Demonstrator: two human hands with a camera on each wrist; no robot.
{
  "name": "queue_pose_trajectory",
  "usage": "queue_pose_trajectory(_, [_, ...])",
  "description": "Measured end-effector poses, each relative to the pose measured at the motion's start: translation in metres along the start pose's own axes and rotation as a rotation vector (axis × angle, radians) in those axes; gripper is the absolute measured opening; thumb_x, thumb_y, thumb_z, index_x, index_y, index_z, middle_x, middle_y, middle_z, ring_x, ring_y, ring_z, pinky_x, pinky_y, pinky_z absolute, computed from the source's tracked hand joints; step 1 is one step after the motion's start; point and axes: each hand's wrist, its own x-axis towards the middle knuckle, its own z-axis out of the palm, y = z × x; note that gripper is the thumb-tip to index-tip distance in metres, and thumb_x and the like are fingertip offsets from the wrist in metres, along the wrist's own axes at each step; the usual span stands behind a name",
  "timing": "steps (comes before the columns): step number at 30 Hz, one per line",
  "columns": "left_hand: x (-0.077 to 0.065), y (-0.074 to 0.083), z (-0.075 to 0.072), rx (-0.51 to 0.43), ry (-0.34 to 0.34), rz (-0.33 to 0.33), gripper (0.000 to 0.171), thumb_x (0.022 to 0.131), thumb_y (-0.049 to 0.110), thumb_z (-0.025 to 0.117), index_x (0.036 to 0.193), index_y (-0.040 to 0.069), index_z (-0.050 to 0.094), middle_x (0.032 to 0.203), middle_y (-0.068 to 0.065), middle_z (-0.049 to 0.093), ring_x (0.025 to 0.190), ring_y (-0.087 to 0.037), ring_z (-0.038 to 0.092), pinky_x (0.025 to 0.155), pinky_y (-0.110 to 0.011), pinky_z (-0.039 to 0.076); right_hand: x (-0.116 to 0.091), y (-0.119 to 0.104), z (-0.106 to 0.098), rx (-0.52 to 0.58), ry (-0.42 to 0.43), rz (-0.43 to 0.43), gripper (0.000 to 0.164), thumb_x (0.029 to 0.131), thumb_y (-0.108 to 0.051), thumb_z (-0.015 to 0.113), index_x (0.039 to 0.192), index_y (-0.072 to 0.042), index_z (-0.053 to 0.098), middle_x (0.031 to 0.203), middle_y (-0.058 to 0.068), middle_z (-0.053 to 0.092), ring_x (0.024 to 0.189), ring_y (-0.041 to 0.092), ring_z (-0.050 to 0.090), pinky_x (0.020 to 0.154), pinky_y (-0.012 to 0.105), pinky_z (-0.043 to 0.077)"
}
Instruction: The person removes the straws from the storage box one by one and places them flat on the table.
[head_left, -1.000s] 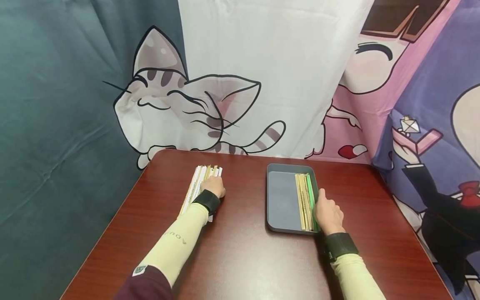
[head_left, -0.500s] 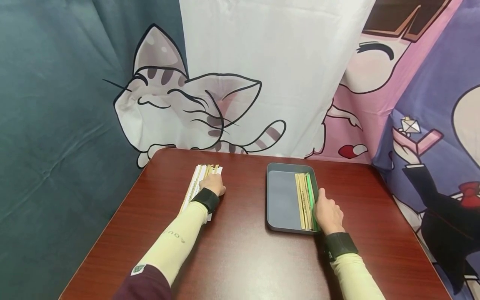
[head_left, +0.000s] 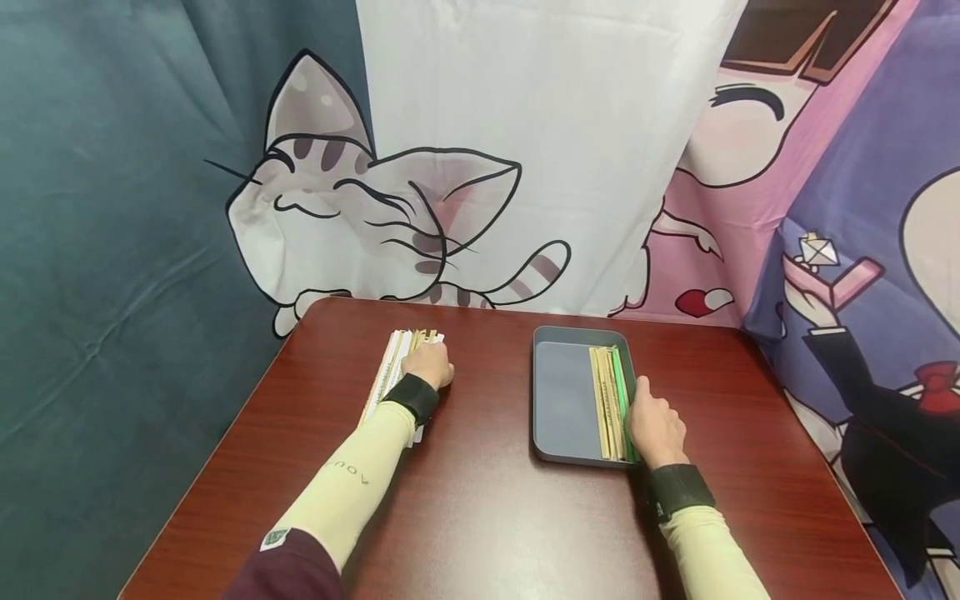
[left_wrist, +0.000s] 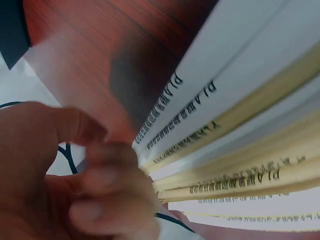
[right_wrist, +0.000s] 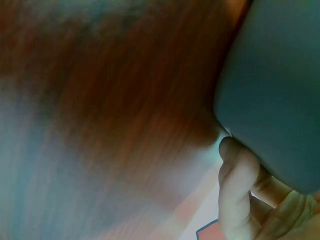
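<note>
A bundle of long paper-wrapped straws (head_left: 387,373), white and tan, lies on the left of the table. Lettering runs along the wrapped straws (left_wrist: 235,125) in the left wrist view. My left hand (head_left: 429,367) is over the bundle's far right part. There its blurred fingers (left_wrist: 115,180) bend near the straw ends; whether they pinch one is hidden. My right hand (head_left: 657,423) grips the right side wall of a grey tray (head_left: 550,455), with curled fingers (right_wrist: 239,190) at its outside. Inside the tray, several tan straws (head_left: 609,404) and a green one (head_left: 620,379) lie along the right wall.
The brown wooden table (head_left: 480,517) ends at a far edge against a hanging printed cloth (head_left: 465,83). A teal curtain (head_left: 112,250) hangs beside its left edge. Table surface lies between the bundle and the tray.
My left hand shifts only slightly over the bundle, first left, then back right. The right hand and the tray stay in place.
</note>
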Motion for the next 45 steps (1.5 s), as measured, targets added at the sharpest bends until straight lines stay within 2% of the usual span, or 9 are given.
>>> queue_pose_trajectory(7, [-0.003,0.021,-0.006,-0.022,0.087,0.097,0.021,0.095,0.021,0.060,0.101,0.006,0.073,0.110,-0.018,0.073,0.093,-0.037,0.071,0.074,-0.054,0.056,-0.001,0.000,-0.002,0.002,-0.010,0.000,0.016,0.103,-0.010,0.041,0.118,-0.006,0.038,0.076,0.020,0.058,0.064,0.037,0.058,0.054,0.049,0.043])
queue_pose_trajectory(11, [-0.003,0.043,-0.011,-0.050,0.145,0.150,0.021,0.094,0.022,0.059,0.098,0.007,0.073,0.106,-0.019,0.073,0.092,-0.038,0.072,0.075,-0.054,0.055,-0.001,0.001,-0.002,0.000,-0.007,0.004,0.017,0.102,-0.010,0.042,0.118,-0.007,0.039,0.077,0.020,0.058,0.064,0.037,0.058,0.055,0.050,0.044])
queue_pose_trajectory(17, [-0.006,0.081,-0.019,-0.100,0.152,0.227,0.019,0.096,0.022,0.057,0.089,0.009,0.070,0.100,-0.015,0.073,0.086,-0.035,0.071,0.075,-0.053,0.055,-0.001,0.001,-0.002,0.002,-0.019,0.010,0.017,0.102,-0.010,0.043,0.118,-0.007,0.038,0.077,0.019,0.058,0.065,0.037,0.059,0.056,0.050,0.044])
queue_pose_trajectory(21, [-0.009,0.105,-0.023,-0.093,0.162,0.292,0.020,0.097,0.021,0.057,0.082,0.012,0.065,0.092,-0.012,0.072,0.079,-0.030,0.070,0.071,-0.050,0.056,-0.001,0.001,-0.001,0.000,-0.022,0.020,0.018,0.102,-0.010,0.043,0.119,-0.007,0.038,0.078,0.019,0.058,0.065,0.037,0.059,0.056,0.050,0.044])
queue_pose_trajectory(25, [-0.013,0.129,-0.025,-0.095,0.137,0.341,0.024,0.098,0.020,0.054,0.075,0.014,0.057,0.075,-0.005,0.062,0.064,-0.022,0.059,0.062,-0.043,0.051,-0.001,0.001,-0.001,-0.002,-0.021,0.025,0.020,0.102,-0.010,0.044,0.121,-0.007,0.038,0.077,0.019,0.058,0.064,0.035,0.058,0.055,0.049,0.044])
queue_pose_trajectory(29, [-0.020,0.153,-0.025,-0.102,0.115,0.362,0.027,0.099,0.020,0.053,0.073,0.015,0.053,0.068,-0.002,0.052,0.058,-0.018,0.050,0.058,-0.039,0.046,-0.001,0.001,0.000,-0.005,-0.010,0.024,0.021,0.102,-0.010,0.045,0.121,-0.007,0.038,0.078,0.020,0.059,0.065,0.036,0.059,0.055,0.050,0.044])
queue_pose_trajectory(37, [-0.031,0.195,-0.012,-0.053,0.093,0.424,0.026,0.103,0.025,0.055,0.078,0.016,0.059,0.075,-0.002,0.059,0.063,-0.018,0.056,0.059,-0.040,0.049,-0.001,0.000,-0.001,-0.008,-0.006,0.016,0.018,0.102,-0.010,0.043,0.119,-0.007,0.039,0.079,0.021,0.060,0.065,0.038,0.060,0.054,0.050,0.045])
queue_pose_trajectory(42, [-0.036,0.213,0.000,-0.043,0.050,0.442,0.032,0.104,0.024,0.053,0.073,0.017,0.052,0.072,-0.002,0.057,0.061,-0.017,0.055,0.056,-0.038,0.046,-0.002,0.000,-0.001,-0.015,-0.004,0.015,0.020,0.102,-0.010,0.044,0.121,-0.007,0.039,0.080,0.021,0.060,0.066,0.038,0.061,0.055,0.051,0.046])
queue_pose_trajectory(45, [-0.039,0.220,0.009,-0.020,0.029,0.430,0.030,0.103,0.023,0.054,0.073,0.016,0.056,0.080,-0.002,0.066,0.065,-0.017,0.061,0.058,-0.038,0.050,-0.004,-0.002,0.002,-0.018,0.009,0.015,0.019,0.102,-0.010,0.045,0.120,-0.007,0.039,0.079,0.022,0.061,0.065,0.039,0.061,0.054,0.052,0.046])
